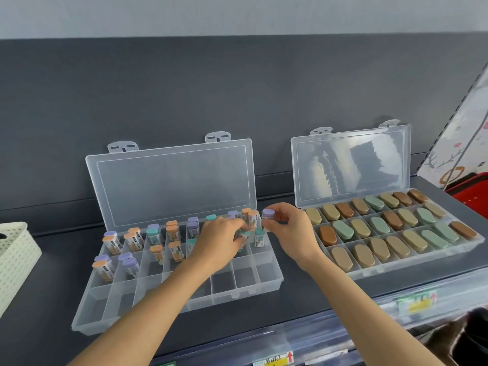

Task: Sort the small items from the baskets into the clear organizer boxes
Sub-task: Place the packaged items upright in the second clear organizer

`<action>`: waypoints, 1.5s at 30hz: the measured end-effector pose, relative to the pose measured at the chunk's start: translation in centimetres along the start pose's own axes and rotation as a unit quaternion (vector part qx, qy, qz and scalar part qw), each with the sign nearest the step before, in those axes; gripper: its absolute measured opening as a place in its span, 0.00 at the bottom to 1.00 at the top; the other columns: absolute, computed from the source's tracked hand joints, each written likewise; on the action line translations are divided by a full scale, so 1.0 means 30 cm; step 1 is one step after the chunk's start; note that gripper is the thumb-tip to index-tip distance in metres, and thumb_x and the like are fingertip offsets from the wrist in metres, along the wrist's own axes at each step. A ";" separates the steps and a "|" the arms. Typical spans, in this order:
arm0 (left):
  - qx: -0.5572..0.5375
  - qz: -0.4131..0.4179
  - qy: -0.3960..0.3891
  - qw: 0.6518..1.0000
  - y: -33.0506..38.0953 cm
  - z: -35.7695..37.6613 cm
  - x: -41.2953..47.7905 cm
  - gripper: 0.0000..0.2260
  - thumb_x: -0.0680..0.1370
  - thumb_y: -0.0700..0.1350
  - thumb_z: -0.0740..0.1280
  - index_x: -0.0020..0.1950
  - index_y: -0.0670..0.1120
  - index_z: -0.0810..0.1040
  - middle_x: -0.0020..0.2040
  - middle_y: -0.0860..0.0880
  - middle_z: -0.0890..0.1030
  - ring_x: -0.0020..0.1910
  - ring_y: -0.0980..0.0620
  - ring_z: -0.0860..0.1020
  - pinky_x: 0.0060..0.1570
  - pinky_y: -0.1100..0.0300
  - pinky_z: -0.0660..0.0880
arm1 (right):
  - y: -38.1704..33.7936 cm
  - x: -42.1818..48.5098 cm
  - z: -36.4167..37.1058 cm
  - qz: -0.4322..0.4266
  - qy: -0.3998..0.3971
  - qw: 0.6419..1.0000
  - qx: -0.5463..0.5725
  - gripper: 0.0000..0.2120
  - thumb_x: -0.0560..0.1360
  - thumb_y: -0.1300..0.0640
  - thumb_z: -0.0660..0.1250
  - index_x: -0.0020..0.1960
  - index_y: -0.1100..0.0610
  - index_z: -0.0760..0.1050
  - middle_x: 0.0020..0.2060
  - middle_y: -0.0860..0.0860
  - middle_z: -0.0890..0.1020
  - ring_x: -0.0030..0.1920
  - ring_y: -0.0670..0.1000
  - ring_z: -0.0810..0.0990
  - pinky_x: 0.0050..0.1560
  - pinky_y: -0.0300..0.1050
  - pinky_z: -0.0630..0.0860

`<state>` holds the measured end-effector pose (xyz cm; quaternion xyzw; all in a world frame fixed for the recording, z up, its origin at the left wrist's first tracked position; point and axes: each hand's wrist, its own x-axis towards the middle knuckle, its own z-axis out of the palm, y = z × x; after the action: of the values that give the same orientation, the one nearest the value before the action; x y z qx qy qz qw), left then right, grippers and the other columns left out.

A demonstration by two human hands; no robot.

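Head, R hand [291,229] pinches vial [267,217], box [275,262] edge

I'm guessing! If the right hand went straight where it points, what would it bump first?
Probably the orange-capped tubes, just beyond the purple-capped tube the right hand holds; depth is unclear.

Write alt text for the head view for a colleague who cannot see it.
A person's right hand pinches a purple-capped tube at the right end of the left organizer box, while the left hand grips a teal-capped tube inside it. Its near row looks empty; the right box is full of tan, green and brown oval cases.
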<state>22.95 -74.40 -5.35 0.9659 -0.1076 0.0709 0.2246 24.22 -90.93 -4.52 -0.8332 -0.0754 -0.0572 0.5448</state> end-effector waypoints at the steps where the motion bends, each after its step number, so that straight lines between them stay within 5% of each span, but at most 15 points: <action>1: -0.012 -0.003 0.002 1.000 0.000 0.000 -0.001 0.10 0.76 0.44 0.68 0.57 0.49 0.80 0.55 0.51 0.81 0.51 0.51 0.78 0.54 0.58 0.73 | -0.006 -0.006 -0.006 -0.002 0.004 1.000 0.009 0.05 0.75 0.60 0.68 0.49 0.51 0.76 0.41 0.44 0.81 0.42 0.43 0.79 0.40 0.27 0.74; 11: -0.120 -0.029 0.093 0.988 0.032 -0.095 -0.084 0.06 0.75 0.43 0.70 0.51 0.48 0.81 0.47 0.56 0.79 0.43 0.59 0.76 0.39 0.77 0.67 | -0.016 -0.073 -0.041 -0.020 0.033 0.999 0.024 0.06 0.75 0.57 0.68 0.52 0.53 0.77 0.42 0.44 0.82 0.44 0.42 0.81 0.40 0.27 0.75; 16: -0.107 -0.012 0.018 0.994 0.040 -0.083 -0.141 0.07 0.75 0.44 0.70 0.53 0.50 0.81 0.47 0.56 0.81 0.45 0.60 0.77 0.42 0.76 0.69 | -0.007 -0.123 -0.036 -0.032 -0.033 0.998 -0.030 0.04 0.76 0.56 0.68 0.50 0.50 0.76 0.42 0.43 0.81 0.43 0.43 0.81 0.41 0.27 0.75; 22: -0.011 -0.010 -0.023 1.000 0.017 -0.031 -0.170 0.08 0.76 0.47 0.68 0.55 0.50 0.81 0.54 0.54 0.79 0.53 0.56 0.74 0.58 0.60 0.71 | 0.043 -0.158 -0.009 -0.026 -0.074 0.986 -0.147 0.07 0.76 0.55 0.67 0.53 0.53 0.78 0.46 0.44 0.79 0.41 0.41 0.77 0.41 0.24 0.71; 29: 0.045 0.030 0.003 0.999 0.034 -0.014 -0.147 0.11 0.77 0.48 0.67 0.58 0.49 0.81 0.56 0.53 0.77 0.56 0.55 0.72 0.58 0.61 0.68 | 0.067 -0.144 0.015 -0.041 -0.062 0.973 -0.220 0.09 0.75 0.52 0.67 0.53 0.53 0.80 0.54 0.47 0.77 0.50 0.47 0.75 0.54 0.38 0.76; 45: 0.005 -0.012 0.008 1.000 -0.010 -0.067 -0.158 0.20 0.75 0.53 0.69 0.65 0.51 0.74 0.63 0.54 0.74 0.61 0.54 0.71 0.60 0.60 0.70 | -0.020 -0.051 0.033 -0.082 -0.062 0.964 -0.246 0.13 0.76 0.55 0.67 0.60 0.53 0.78 0.59 0.50 0.78 0.55 0.50 0.74 0.56 0.46 0.76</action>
<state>18.26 -72.41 -4.57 0.9677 -0.0937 0.0763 0.2214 22.61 -89.89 -4.65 -0.9346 -0.1605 -0.0665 0.3103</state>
